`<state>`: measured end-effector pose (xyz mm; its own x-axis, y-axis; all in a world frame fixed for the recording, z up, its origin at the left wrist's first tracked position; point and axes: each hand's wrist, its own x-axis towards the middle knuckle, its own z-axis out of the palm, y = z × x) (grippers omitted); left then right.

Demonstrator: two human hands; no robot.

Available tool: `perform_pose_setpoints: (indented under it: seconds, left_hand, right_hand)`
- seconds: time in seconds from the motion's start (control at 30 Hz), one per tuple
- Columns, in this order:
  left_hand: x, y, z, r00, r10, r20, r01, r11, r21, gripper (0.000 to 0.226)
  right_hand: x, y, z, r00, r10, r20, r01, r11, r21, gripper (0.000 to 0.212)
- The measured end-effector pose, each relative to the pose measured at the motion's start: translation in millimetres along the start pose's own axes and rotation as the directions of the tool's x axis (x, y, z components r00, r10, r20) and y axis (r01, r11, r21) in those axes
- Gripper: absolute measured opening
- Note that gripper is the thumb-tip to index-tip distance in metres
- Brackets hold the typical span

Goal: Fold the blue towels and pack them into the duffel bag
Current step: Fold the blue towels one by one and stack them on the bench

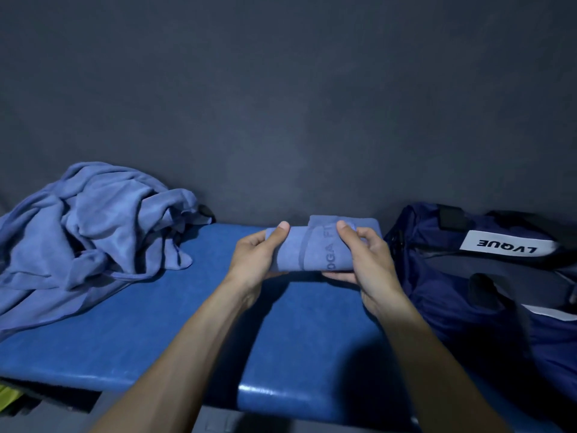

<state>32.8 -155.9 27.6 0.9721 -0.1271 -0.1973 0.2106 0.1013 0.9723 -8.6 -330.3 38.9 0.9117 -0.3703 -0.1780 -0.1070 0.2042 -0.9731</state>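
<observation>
A folded blue towel (312,250) with embossed lettering is held a little above the blue bench (150,332), in the middle of the view. My left hand (254,260) grips its left end, thumb on top. My right hand (368,260) grips its right end, thumb on top and fingers underneath. A crumpled heap of blue towels (87,235) lies on the left of the bench. The navy duffel bag (487,292), with a white label reading LVQUE, sits on the right, just beside my right hand.
A dark grey wall (281,104) rises directly behind the bench. The bench's front edge runs across the bottom of the view. Something yellow-green (7,398) shows below the bench at the bottom left.
</observation>
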Motion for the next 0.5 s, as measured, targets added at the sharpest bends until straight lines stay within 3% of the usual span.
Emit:
perform_pose_setpoints:
  seconds: [0.17, 0.3, 0.4, 0.5]
  left_hand:
    - [37.1, -3.3, 28.0, 0.987, 0.087, -0.132, -0.081, 0.996, 0.049, 0.049]
    - [78.7, 8.6, 54.1, 0.987, 0.103, -0.127, -0.092, 0.992, 0.091, 0.067]
    - [106.5, 14.3, 73.6, 0.989, 0.095, -0.115, -0.067, 0.971, 0.23, 0.067]
    - [121.9, 8.8, 84.9, 0.984, 0.054, -0.172, 0.011, 0.934, 0.356, 0.056]
  right_hand:
    - [32.3, -4.9, -14.7, 0.993, 0.043, -0.106, -0.041, 0.999, 0.025, 0.028]
    - [55.8, -9.0, -22.6, 0.978, -0.115, -0.176, 0.126, 0.991, 0.054, 0.041]
    - [65.4, 2.3, -29.9, 0.923, -0.339, -0.179, 0.277, 0.912, -0.303, 0.059]
    - [63.3, 6.4, -33.1, 0.857, -0.511, -0.066, 0.359, 0.684, -0.635, 0.054]
